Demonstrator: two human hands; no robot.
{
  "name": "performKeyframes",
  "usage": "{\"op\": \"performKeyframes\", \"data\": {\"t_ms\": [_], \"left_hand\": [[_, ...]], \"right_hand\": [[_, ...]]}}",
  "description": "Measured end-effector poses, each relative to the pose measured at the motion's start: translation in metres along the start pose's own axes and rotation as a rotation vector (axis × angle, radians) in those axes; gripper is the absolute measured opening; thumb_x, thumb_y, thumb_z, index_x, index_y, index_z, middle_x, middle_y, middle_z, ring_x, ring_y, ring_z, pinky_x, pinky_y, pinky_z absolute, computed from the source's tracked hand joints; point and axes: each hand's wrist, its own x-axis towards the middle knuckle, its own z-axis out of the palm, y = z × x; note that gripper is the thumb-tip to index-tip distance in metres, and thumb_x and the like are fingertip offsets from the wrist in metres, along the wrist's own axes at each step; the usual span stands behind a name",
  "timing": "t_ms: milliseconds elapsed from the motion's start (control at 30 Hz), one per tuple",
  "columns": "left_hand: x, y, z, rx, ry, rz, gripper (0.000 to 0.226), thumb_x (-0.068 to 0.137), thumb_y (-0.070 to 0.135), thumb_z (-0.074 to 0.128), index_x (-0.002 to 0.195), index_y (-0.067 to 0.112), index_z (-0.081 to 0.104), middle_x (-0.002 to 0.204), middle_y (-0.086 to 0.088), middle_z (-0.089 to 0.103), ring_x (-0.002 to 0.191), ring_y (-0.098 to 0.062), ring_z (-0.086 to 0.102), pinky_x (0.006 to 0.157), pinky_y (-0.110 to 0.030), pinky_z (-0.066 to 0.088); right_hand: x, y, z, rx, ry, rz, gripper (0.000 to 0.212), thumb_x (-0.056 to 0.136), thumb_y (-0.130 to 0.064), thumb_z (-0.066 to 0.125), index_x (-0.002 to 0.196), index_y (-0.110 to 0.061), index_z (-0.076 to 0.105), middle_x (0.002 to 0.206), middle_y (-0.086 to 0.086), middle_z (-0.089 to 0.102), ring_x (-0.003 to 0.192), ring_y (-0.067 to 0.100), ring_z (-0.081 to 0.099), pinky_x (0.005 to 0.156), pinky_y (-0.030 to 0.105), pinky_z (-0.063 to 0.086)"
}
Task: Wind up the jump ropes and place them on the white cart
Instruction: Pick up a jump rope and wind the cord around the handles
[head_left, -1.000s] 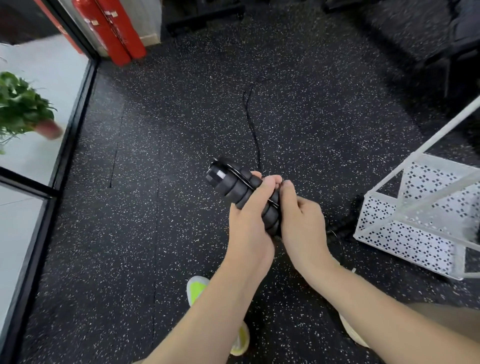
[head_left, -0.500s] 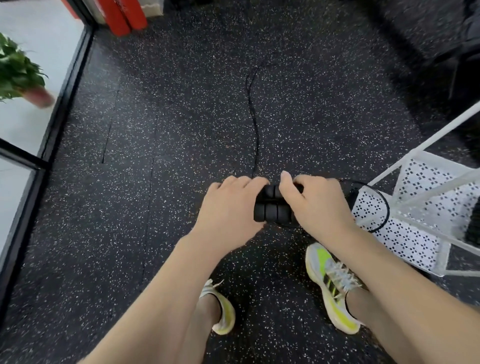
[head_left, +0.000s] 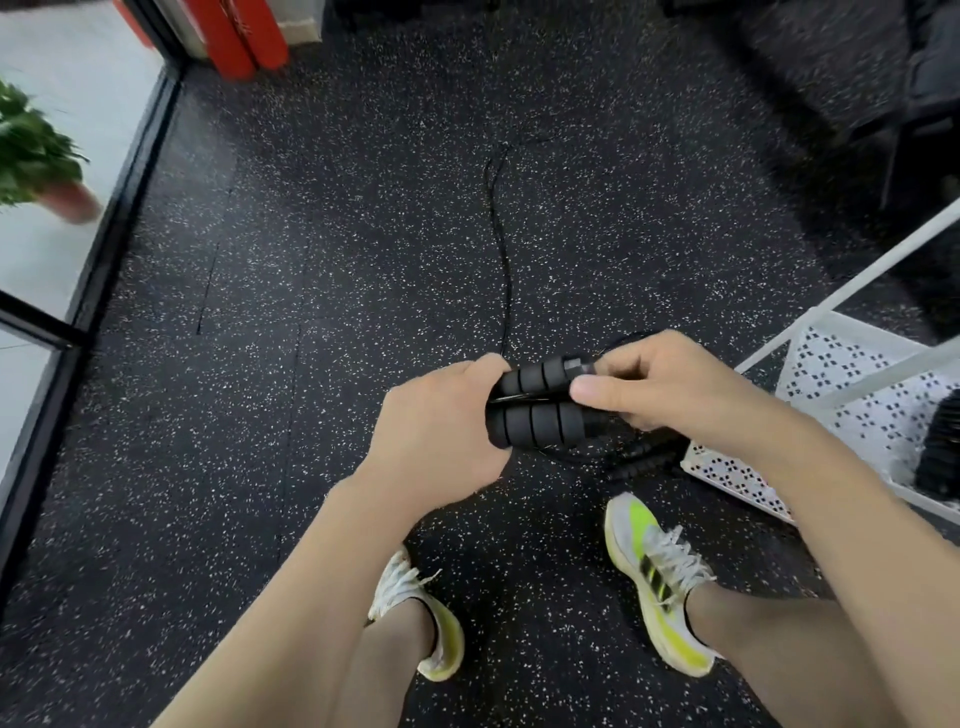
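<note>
— Black foam, is that what both hands are on?

— Yes. Two jump rope handles (head_left: 535, 410) lie side by side, just left of the white cart (head_left: 831, 415). The left hand (head_left: 441, 431) curls round their left ends; the right hand (head_left: 670, 389) grips the right ends, thumb pressed across the seam between them.

— And the cord?

— A rope (head_left: 501, 249) trails away over the speckled floor (head_left: 311, 260), on the far side of the handles from the cart's corner. A thin loop hangs under the right hand, close to the cart's perforated tray.

— Anything already in the cart?

— Something dark sits in its tray (head_left: 940, 447); I cannot tell what.
</note>
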Motion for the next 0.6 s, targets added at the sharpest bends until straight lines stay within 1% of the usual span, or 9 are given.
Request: {"op": "performKeyframes", "data": {"t_ms": [67,100,133,233,300,367,433,500,600], "left_hand": [[0.000,0.001,-0.003,-0.096,-0.004,-0.020,0.027,0.080,0.034,0.067,0.100,0.035,0.050,0.082,0.013,0.059,0.077,-0.017,0.056,0.069,-0.034,0.043],[0.000,0.001,-0.004,-0.147,-0.003,-0.025,0.028,0.077,0.033,0.069,0.098,0.036,0.050,0.079,0.014,0.059,0.075,-0.016,0.057,0.069,-0.034,0.045],[0.000,0.002,-0.004,-0.203,-0.004,-0.028,0.030,0.075,0.031,0.070,0.095,0.038,0.049,0.076,0.015,0.059,0.073,-0.014,0.058,0.068,-0.035,0.047],[0.000,0.004,-0.004,-0.370,-0.035,-0.049,0.034,0.069,0.027,0.071,0.082,0.045,0.045,0.069,0.018,0.057,0.062,-0.009,0.051,0.060,-0.031,0.042],[0.000,0.006,-0.001,-0.454,-0.058,-0.085,0.038,0.069,0.020,0.072,0.075,0.045,0.044,0.065,0.022,0.055,0.056,-0.009,0.043,0.055,-0.024,0.035],[0.001,0.008,0.003,-0.524,-0.063,-0.128,0.038,0.071,0.015,0.071,0.072,0.039,0.042,0.061,0.019,0.052,0.054,-0.008,0.039,0.051,-0.019,0.032],[0.003,0.008,0.006,-0.514,-0.032,-0.184,0.034,0.073,0.017,0.070,0.074,0.034,0.040,0.061,0.014,0.052,0.053,-0.009,0.040,0.052,-0.024,0.036],[0.006,0.007,0.006,-0.440,0.004,-0.235,0.030,0.075,0.019,0.068,0.078,0.031,0.042,0.064,0.010,0.054,0.057,-0.014,0.047,0.055,-0.030,0.040],[0.007,0.012,0.004,-0.276,0.031,-0.289,0.023,0.082,0.022,0.064,0.092,0.032,0.046,0.076,0.009,0.058,0.069,-0.015,0.056,0.066,-0.035,0.048]], "right_hand": [[0.000,0.003,-0.008,0.106,-0.058,-0.069,0.038,0.079,-0.051,0.080,0.064,-0.017,0.071,0.060,-0.001,0.035,0.056,0.015,0.027,0.053,0.021,0.025],[0.000,0.007,-0.011,0.159,-0.071,-0.108,0.035,0.082,-0.043,0.077,0.058,-0.019,0.067,0.059,0.001,0.034,0.055,0.014,0.027,0.052,0.020,0.025],[0.001,0.010,-0.011,0.202,-0.079,-0.138,0.036,0.083,-0.041,0.076,0.056,-0.020,0.065,0.059,0.005,0.033,0.054,0.015,0.027,0.051,0.020,0.024],[0.007,0.020,-0.005,0.336,-0.065,-0.157,0.037,0.074,-0.054,0.082,0.064,-0.021,0.068,0.063,0.012,0.039,0.051,0.015,0.033,0.049,0.022,0.024],[0.010,0.025,0.005,0.527,-0.073,-0.168,0.027,0.081,-0.043,0.076,0.067,-0.022,0.068,0.062,0.003,0.043,0.050,0.009,0.031,0.049,0.021,0.023],[0.012,0.027,0.016,0.686,-0.094,-0.163,0.022,0.092,-0.027,0.063,0.077,-0.010,0.064,0.061,-0.006,0.048,0.050,0.006,0.029,0.049,0.021,0.020],[0.013,0.026,0.025,0.682,-0.055,-0.143,0.022,0.095,-0.020,0.055,0.086,0.000,0.057,0.064,-0.004,0.055,0.051,0.006,0.032,0.049,0.022,0.020],[0.013,0.023,0.032,0.611,0.071,-0.117,0.024,0.096,-0.022,0.055,0.090,0.000,0.060,0.071,0.002,0.062,0.052,0.010,0.037,0.046,0.021,0.026],[0.013,0.019,0.046,0.315,0.258,-0.063,0.034,0.108,-0.023,0.046,0.089,-0.001,0.063,0.073,0.000,0.070,0.052,0.014,0.046,0.046,0.025,0.038]]}}
